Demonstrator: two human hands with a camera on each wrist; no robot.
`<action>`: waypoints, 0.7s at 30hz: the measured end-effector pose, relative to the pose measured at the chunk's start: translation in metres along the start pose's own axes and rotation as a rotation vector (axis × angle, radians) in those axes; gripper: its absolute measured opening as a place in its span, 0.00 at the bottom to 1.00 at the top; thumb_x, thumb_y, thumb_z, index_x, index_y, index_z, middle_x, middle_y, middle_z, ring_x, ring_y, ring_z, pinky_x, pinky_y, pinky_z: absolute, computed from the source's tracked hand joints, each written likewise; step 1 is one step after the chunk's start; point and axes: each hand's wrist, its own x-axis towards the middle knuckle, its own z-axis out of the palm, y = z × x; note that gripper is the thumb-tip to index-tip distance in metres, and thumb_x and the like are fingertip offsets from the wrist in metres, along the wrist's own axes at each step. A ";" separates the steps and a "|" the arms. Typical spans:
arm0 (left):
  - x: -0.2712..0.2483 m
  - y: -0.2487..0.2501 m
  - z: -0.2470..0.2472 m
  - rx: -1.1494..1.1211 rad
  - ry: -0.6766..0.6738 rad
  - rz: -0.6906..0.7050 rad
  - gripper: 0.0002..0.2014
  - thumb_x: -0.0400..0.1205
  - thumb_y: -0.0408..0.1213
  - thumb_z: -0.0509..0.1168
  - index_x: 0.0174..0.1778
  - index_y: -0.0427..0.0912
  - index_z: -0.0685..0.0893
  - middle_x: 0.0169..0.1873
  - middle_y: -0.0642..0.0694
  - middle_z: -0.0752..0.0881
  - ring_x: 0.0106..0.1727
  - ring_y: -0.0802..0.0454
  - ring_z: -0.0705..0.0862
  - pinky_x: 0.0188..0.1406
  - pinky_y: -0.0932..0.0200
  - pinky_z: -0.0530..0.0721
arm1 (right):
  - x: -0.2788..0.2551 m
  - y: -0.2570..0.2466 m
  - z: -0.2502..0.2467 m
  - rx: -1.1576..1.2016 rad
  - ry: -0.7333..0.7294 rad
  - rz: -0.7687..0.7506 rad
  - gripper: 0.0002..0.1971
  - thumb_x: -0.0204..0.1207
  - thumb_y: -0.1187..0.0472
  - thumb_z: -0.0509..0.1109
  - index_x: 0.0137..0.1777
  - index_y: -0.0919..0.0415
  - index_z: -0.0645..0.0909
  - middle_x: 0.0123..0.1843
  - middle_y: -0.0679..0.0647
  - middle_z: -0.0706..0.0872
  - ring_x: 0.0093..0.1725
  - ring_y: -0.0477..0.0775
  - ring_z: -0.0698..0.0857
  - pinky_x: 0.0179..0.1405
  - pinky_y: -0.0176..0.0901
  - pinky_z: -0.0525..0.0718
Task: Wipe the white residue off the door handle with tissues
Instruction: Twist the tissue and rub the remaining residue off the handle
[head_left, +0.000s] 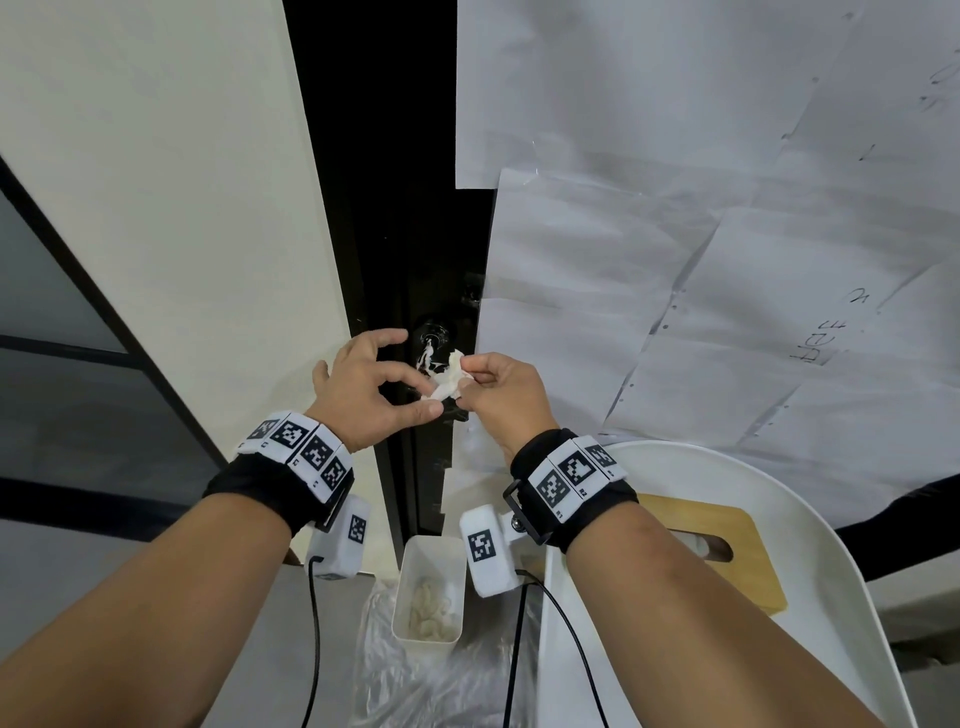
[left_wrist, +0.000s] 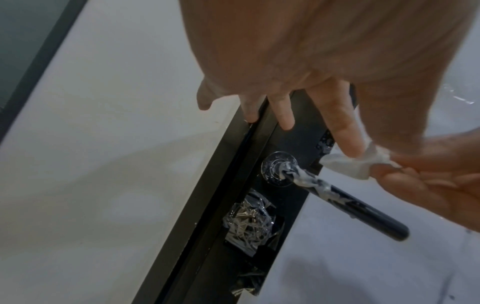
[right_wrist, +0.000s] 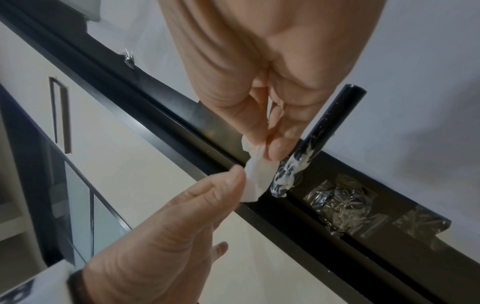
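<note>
The black lever door handle (left_wrist: 363, 211) sticks out from the dark door edge. White residue (left_wrist: 303, 179) smears its inner end near the round base. A small crumpled white tissue (head_left: 449, 382) is held just above that smeared end, close beside it in the right wrist view. My right hand (head_left: 470, 382) pinches the tissue's upper end between thumb and forefinger. My left hand (head_left: 423, 402) pinches its lower end with thumb and index finger, the other fingers spread. In the right wrist view the tissue (right_wrist: 255, 181) lies beside the residue (right_wrist: 283, 174).
Below the handle, crinkled clear tape (left_wrist: 249, 222) covers the lock area. Paper sheets (head_left: 675, 260) are taped over the door. A small white bin (head_left: 431, 543) holding used tissues stands underneath on clear plastic. A white round tray (head_left: 810, 519) at right carries a wooden tissue box (head_left: 737, 566).
</note>
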 end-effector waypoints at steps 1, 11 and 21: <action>0.000 0.000 0.001 0.002 0.008 0.007 0.06 0.68 0.58 0.75 0.37 0.67 0.87 0.69 0.65 0.69 0.77 0.54 0.62 0.75 0.37 0.52 | 0.000 0.000 0.001 -0.003 -0.002 -0.003 0.12 0.76 0.70 0.69 0.58 0.62 0.84 0.45 0.51 0.86 0.39 0.48 0.87 0.49 0.39 0.87; 0.002 -0.005 0.005 -0.395 -0.008 0.002 0.06 0.80 0.39 0.69 0.37 0.51 0.81 0.38 0.51 0.87 0.40 0.61 0.82 0.48 0.57 0.78 | 0.006 0.004 -0.015 -0.038 0.063 0.034 0.09 0.78 0.69 0.64 0.44 0.57 0.84 0.38 0.55 0.87 0.37 0.50 0.87 0.40 0.43 0.89; 0.005 -0.012 0.002 -0.477 0.055 -0.163 0.06 0.79 0.40 0.64 0.36 0.53 0.78 0.40 0.41 0.89 0.48 0.33 0.86 0.53 0.35 0.86 | 0.008 -0.002 -0.035 -0.019 0.071 0.128 0.15 0.74 0.74 0.58 0.46 0.56 0.84 0.36 0.55 0.83 0.31 0.50 0.81 0.32 0.40 0.83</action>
